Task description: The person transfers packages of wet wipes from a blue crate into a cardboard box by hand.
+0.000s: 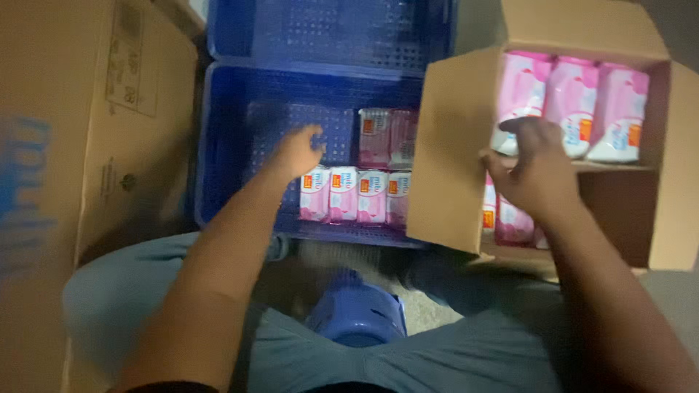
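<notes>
— Floor level: what is sitting nearest the person?
— One blue stool [358,314] is standing between the knees.
— Left hand [297,151]?
— It is hovering open-fingered over the blue crate [233,138], just above the row of pink packets [355,195].
— Right hand [531,166]?
— It is curling inside the open cardboard box [451,145], gripping a pink pack [518,93]; further packs [597,109] are standing beside it.

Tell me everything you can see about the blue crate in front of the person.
The blue crate looks like plastic, with perforated floor and walls, and sits between two cardboard boxes. Pink packs stand in a row along its near wall, with more lying behind them. The left hand reaches inside above the row. Another blue crate lies beyond it.
</notes>
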